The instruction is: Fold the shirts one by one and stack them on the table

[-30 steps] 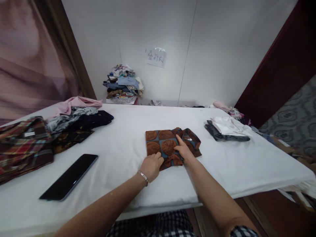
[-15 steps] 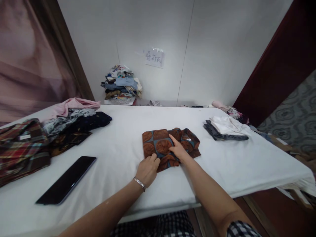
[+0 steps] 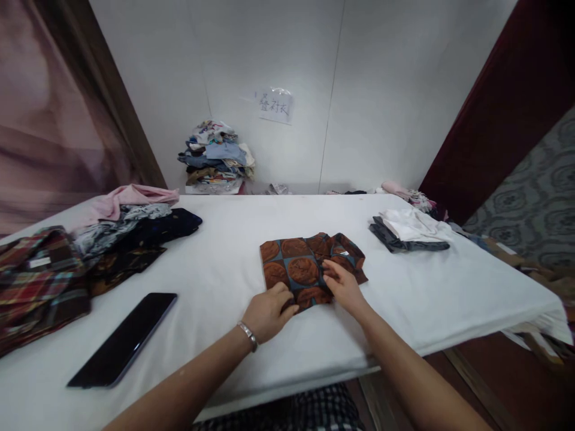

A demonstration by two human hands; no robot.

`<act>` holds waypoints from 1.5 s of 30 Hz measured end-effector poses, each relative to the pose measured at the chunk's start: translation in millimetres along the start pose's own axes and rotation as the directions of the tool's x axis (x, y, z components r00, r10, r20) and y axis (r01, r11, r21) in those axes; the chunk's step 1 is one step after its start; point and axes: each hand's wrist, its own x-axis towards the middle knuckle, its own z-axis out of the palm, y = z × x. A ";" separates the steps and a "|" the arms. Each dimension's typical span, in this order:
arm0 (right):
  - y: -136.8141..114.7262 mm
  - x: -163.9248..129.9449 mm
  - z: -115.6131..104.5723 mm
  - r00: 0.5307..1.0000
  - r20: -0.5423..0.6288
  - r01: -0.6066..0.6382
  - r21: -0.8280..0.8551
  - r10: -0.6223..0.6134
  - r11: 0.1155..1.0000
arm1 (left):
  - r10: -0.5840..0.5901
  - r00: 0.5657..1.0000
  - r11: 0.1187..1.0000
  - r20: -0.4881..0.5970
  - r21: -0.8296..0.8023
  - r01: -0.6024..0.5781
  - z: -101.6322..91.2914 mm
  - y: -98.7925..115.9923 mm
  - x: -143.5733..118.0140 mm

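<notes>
On the white tablecloth (image 3: 215, 263), the brown-and-blue patterned shirt (image 3: 303, 270) lay folded beneath both hands. The left hand (image 3: 267, 312) curled over its near edge, whether pinching I couldn't tell; the right hand (image 3: 345, 290), fingers bent, slightly apart, rested near the collar (image 3: 356, 254).

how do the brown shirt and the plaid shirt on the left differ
The brown shirt is printed with large circles, the plaid shirt with crossing stripes. The left hand and right hand are on the brown shirt; neither touches the plaid shirt. Both lie on the white cloth.
</notes>
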 end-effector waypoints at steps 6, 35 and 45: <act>-10.7 -54.4 -42.0 0.894 -0.051 -0.425 0.220 0.445 0.878 | -0.058 0.982 0.998 -0.182 0.021 0.063 -35.8 -48.0 45.4; -23.7 -67.8 -9.2 0.731 -0.156 -0.554 0.433 0.664 0.712 | -0.205 0.945 0.964 0.253 -0.113 0.239 12.6 -74.9 255.4; -23.9 -33.9 34.1 0.741 0.054 -0.624 0.422 0.669 0.657 | -0.213 0.941 0.949 0.265 -0.171 0.263 11.5 -74.6 249.9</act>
